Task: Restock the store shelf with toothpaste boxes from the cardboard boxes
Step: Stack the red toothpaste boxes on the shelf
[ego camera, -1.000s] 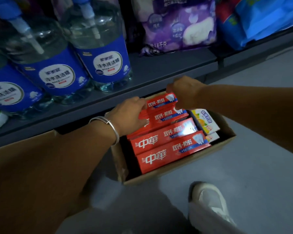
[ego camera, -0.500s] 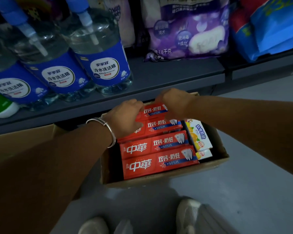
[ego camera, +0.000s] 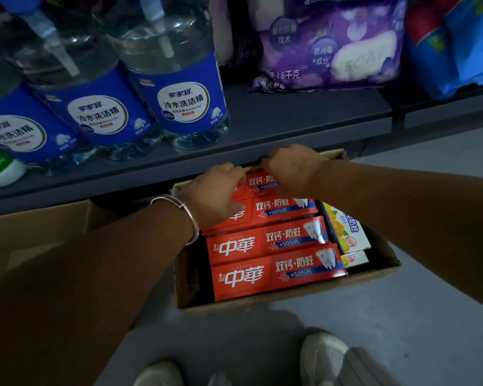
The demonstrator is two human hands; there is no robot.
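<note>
An open cardboard box (ego camera: 379, 274) sits on the floor below the grey shelf (ego camera: 290, 121). Several red toothpaste boxes (ego camera: 273, 271) lie flat in it, with yellow-and-white toothpaste boxes (ego camera: 346, 232) at their right end. My left hand (ego camera: 215, 193) lies over the left end of the farthest red box (ego camera: 262, 182), fingers curled on it. My right hand (ego camera: 293, 165) grips the same box's far edge and right part. The fingertips of both hands are hidden behind the box.
Large clear detergent bottles (ego camera: 187, 101) with blue labels stand on the shelf at the left. A purple soap bag (ego camera: 332, 45) and a blue bag (ego camera: 463, 43) lie at the right. Another cardboard box (ego camera: 39, 227) stands at the left. Shoes (ego camera: 321, 358) are on the grey floor.
The view has shifted, so the carton sits lower and more centred. Both hands have drawn closer together at the far end of the carton, staying on the farthest red box.
</note>
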